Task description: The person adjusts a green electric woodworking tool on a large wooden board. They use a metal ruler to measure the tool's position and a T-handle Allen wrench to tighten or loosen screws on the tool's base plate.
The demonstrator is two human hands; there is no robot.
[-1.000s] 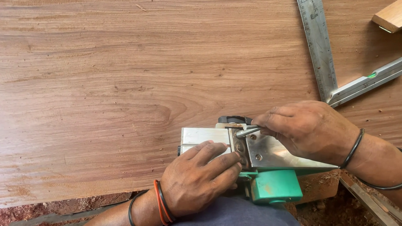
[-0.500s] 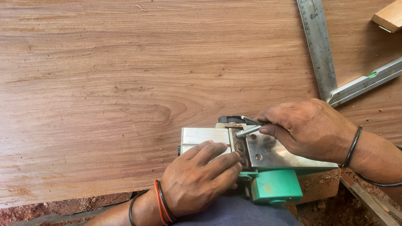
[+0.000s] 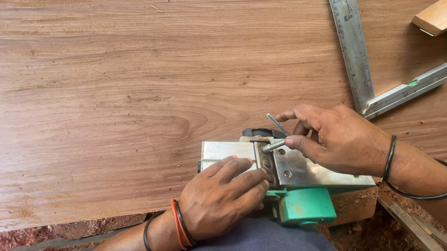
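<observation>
Head view looks down on a wide wooden board (image 3: pixel 135 86) with an electric planer (image 3: pixel 292 168) lying upside down at its near edge, metal sole facing up and green body (image 3: pixel 305 204) hanging toward the person's lap. The left hand (image 3: pixel 220 195) lies flat and spread on the front half of the sole, fingers pressing down, holding nothing but steadying the planer. The right hand (image 3: pixel 338 138) pinches a small metal wrench (image 3: pixel 274 143) between thumb and forefinger, fingers narrow around it; its tip sits at the blade drum (image 3: pixel 266 162) in the gap between the two sole plates. A thin second arm of the wrench sticks up beside the forefinger.

To do this well, I judge the wrench should sit fully and squarely on the bolt before any turn, so it does not slip and round the head. The left hand should keep firm downward pressure so the planer does not rock on the board's edge, and its fingertips, which lie just beside the drum, are best kept clear of the blade.

Toward the far right corner lie a steel square (image 3: pixel 357 61), a small level (image 3: pixel 411 88) and a wood block (image 3: pixel 442 14), well apart from the hands.
</observation>
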